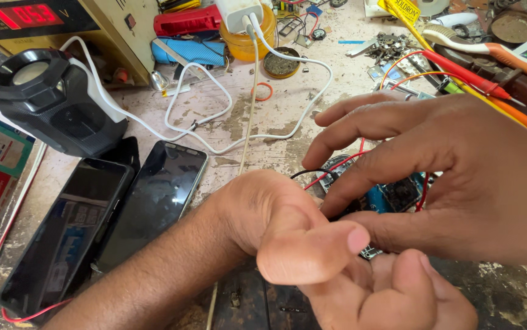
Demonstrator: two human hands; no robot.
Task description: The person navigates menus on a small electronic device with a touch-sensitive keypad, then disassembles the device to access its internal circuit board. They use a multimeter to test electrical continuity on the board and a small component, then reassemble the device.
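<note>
Workbench (263,122): pale, stained and chipped top, dust and grime throughout; dark patch along the near edge under the hands.

Left hand (312,244): near edge, centre. Fingers curled narrow, thumb pressed forward against the underside of a small blue circuit board (392,197). Right hand (459,177): over the board from the right edge side, fingers bent and spread moderately, index raised, lower fingers touching the board. Both hands are in contact with it; the grip points themselves are hidden. Thin red and black wires (327,175) run off the board toward the far right corner.

Left half of the bench: two dark smartphones (110,214) lying flat side by side, screens up, near the left edge. Behind them a black speaker-like unit (49,98), tilted. White charging cable (214,116) loops across the middle of the bench up to a white adapter (239,13) at the far edge, which sits on an amber jar (248,40).

Far left corner: beige power supply with a red digit display (31,15). Far right corner: red probe (465,73), orange-handled tools, loose metal parts, a round tin. The room beyond the bench is not in view.
</note>
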